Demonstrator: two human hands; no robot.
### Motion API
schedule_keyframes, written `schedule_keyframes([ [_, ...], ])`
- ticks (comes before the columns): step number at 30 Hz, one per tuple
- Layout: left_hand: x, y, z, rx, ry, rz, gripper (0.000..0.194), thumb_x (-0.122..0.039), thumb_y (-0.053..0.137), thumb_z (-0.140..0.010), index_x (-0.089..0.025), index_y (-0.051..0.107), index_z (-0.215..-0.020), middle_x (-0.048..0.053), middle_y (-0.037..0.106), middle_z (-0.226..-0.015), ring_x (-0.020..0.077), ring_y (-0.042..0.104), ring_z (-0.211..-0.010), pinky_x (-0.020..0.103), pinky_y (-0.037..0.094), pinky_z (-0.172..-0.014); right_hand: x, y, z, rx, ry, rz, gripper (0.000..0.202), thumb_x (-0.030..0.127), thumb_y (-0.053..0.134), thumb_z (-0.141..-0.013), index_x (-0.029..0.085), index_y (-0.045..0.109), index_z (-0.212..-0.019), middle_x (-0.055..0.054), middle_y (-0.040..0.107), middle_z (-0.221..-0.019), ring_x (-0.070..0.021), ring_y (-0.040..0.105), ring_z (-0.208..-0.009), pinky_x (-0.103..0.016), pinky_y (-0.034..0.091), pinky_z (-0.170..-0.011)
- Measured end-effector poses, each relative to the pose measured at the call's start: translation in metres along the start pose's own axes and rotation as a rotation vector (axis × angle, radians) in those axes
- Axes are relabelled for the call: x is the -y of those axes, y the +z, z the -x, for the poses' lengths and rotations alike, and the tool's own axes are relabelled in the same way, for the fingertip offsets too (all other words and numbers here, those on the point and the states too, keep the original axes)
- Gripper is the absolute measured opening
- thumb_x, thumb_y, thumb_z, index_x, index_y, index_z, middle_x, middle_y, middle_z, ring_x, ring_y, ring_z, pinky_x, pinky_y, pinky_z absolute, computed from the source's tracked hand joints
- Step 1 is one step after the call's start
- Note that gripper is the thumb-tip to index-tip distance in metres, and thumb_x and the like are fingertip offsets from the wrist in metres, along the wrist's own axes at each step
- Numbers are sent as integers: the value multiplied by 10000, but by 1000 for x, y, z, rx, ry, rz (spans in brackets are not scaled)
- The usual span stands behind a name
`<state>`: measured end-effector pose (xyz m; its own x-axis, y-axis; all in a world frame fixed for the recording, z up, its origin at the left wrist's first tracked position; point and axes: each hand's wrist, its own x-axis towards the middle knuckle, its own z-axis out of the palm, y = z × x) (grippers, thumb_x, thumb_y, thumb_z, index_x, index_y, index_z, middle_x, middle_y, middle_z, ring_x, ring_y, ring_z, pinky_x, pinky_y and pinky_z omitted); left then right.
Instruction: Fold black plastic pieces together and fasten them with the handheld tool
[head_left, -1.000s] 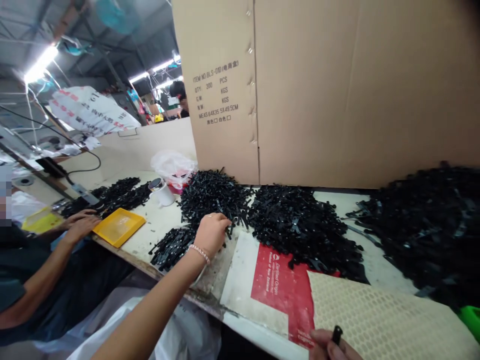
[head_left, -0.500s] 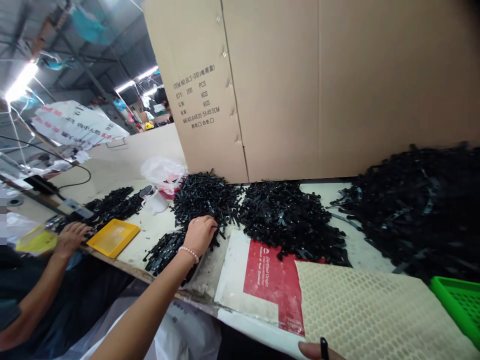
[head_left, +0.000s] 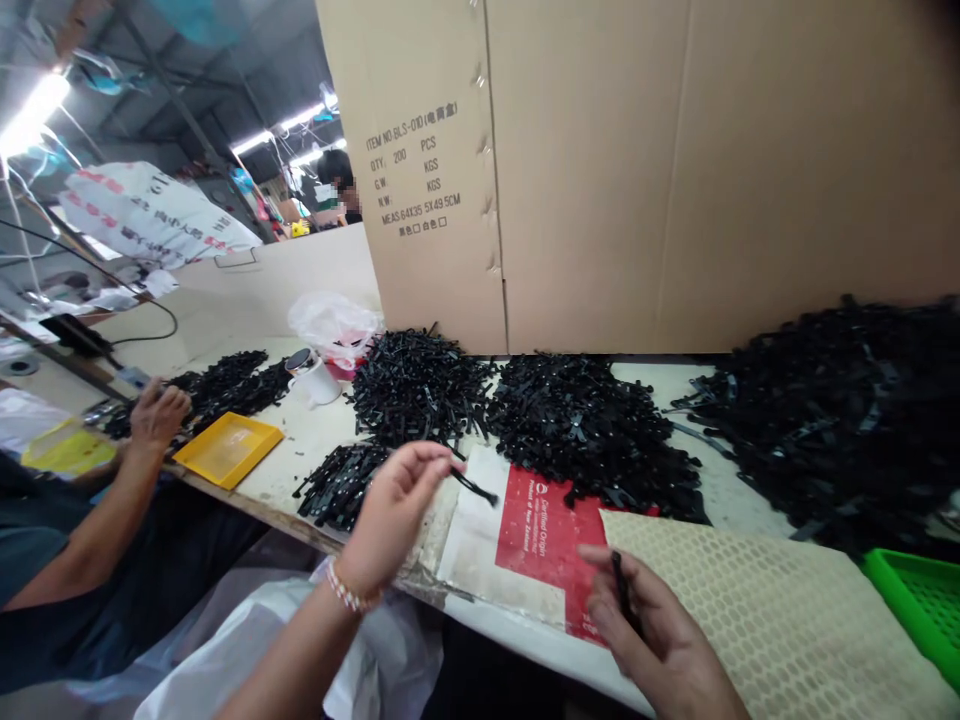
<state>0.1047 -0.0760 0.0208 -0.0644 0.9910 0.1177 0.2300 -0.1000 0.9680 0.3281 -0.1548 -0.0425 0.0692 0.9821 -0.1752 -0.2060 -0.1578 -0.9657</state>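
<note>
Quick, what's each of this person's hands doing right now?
Left hand: fingers pinched shut on a thin black plastic strip, lifted off the table.
Right hand: closed around another black strip.

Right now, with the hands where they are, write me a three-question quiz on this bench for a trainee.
1. True or false: the left hand is pinching a thin black strip lifted clear of the piles.
2. What does the right hand hold?
A. a yellow tray
B. a black strip
C. a white cup
3. Fill in: the co-worker's hand is beside a ____ tray.

Key
1. True: the strip sticks out from the fingertips above the red and white sheet.
2. B: a second strip lies across its fingers.
3. Yellow.
</note>
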Motion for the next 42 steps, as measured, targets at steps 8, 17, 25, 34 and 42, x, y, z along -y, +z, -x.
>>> schedule_keyframes([
  [8,9,77,67,-44,-369,630,307,-366,729,-749,-169,641,-967,80,706,-954,175,624,-890,285,449,-847,1,3,-6,68,-550,456,113,291,624,-858,220,677,-928,-57,665,-895,-180,644,-805,-237,548,-709],
  [17,16,93,80,-54,-612,933,416,-382,788,-666,-149,684,-995,49,659,-791,127,581,-689,229,437,-653,-10,-8,0,231,-807,762,360,240,590,-864,258,554,-1222,-70,635,-1077,-203,637,-914,-270,551,-781],
  [25,16,89,84,123,-671,792,449,-361,793,-631,-159,686,-1019,29,623,-776,59,423,-561,178,301,-524,5,-29,0,211,-217,363,420,374,487,-932,236,413,-1322,-86,587,-1097,-204,611,-1011,-273,555,-820],
  [34,15,98,89,176,-662,730,395,-406,796,-622,-159,738,-925,4,566,-630,70,406,-541,188,333,-548,10,-24,1,189,-596,643,129,281,569,-897,257,677,-963,-44,669,-926,-185,650,-853,-246,550,-769],
  [42,7,102,90,176,-678,793,333,-389,823,-583,-157,755,-813,3,541,-594,70,407,-550,172,318,-525,-1,-29,2,163,-713,678,166,223,556,-906,254,658,-1034,-48,656,-935,-181,649,-861,-242,562,-746],
])
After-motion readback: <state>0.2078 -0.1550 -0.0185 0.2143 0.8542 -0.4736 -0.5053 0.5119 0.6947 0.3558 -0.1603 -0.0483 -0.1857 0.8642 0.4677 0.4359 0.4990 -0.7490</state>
